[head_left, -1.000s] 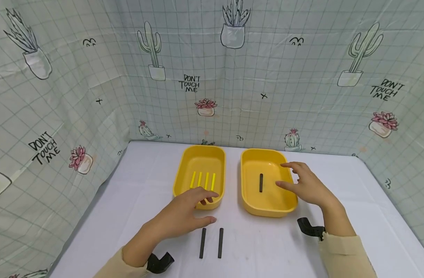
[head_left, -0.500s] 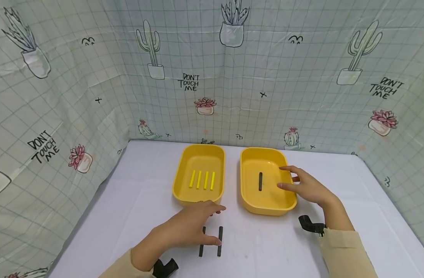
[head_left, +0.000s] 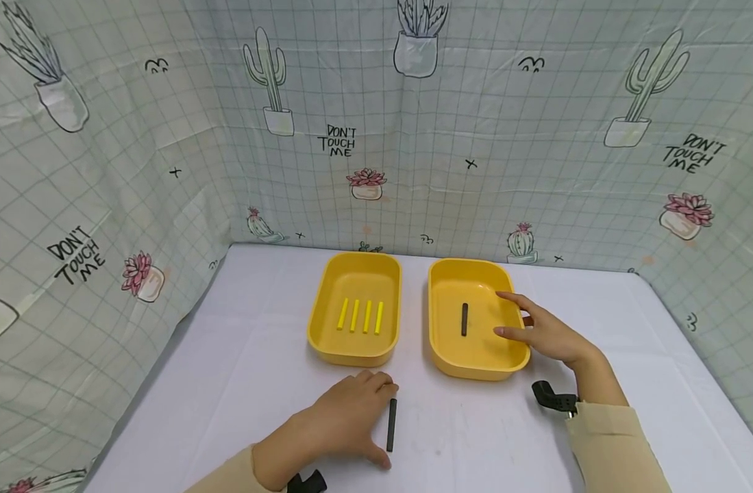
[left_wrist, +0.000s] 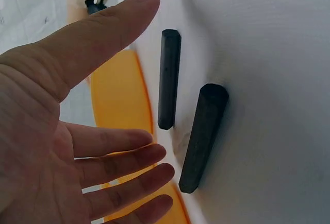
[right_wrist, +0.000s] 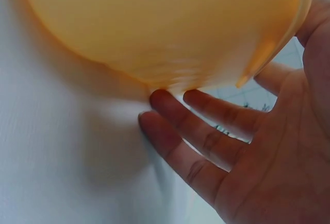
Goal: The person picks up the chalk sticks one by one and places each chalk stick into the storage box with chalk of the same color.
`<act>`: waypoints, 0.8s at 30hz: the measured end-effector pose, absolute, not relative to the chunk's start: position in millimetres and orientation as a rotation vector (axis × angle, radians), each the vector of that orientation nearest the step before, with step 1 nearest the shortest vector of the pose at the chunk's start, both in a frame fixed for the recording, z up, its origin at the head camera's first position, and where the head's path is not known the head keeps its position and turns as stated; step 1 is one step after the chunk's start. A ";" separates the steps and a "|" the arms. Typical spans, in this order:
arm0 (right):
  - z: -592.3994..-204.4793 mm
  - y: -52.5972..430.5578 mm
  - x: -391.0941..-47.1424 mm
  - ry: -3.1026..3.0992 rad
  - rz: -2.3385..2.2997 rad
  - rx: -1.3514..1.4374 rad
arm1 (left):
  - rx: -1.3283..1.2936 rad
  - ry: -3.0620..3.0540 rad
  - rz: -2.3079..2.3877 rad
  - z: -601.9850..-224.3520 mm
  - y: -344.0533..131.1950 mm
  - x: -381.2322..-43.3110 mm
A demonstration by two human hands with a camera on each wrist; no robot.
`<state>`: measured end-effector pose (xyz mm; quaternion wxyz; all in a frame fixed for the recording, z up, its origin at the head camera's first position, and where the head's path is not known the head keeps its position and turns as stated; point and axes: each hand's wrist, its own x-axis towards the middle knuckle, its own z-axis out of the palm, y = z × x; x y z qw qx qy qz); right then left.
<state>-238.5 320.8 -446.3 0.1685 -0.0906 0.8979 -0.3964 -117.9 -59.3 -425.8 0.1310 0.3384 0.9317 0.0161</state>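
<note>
Head view: a person's left hand (head_left: pixel 351 414) reaches over the near part of the white desk (head_left: pixel 247 329), thumb and fingers spread apart. Beneath and beside it, toward the desk's near edge, lie the left stick (left_wrist: pixel 204 138) and the right stick (head_left: pixel 391 425), both black, a gap between them; the hand hides the left one except in the left wrist view. Toward the desk's far edge, the left tray (head_left: pixel 358 277) carries four yellow sticks (head_left: pixel 354 315) in a row. Next to it, closer to the desk's right edge, the right tray (head_left: pixel 447 294), also yellow, holds a third stick (head_left: pixel 464 320), black, near its middle. The right hand (head_left: pixel 551 332) is clamped on this tray's right wall, thumb and forefinger over the rim, other fingertips at the outside. Behind the desk hangs a curtain (head_left: pixel 413 137) printed with cacti and "DON'T TOUCH ME."
</note>
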 end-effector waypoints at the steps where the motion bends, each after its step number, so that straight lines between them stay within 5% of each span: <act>1: -447.6 321.4 -238.8 2.550 -1.137 -0.255 | 0.982 2.707 0.031 -426.4 -58.8 -117.4; 24: -454.4 323.1 -239.7 2.520 -1.188 -0.228 | 0.991 2.792 -0.006 -435.5 -54.9 -114.2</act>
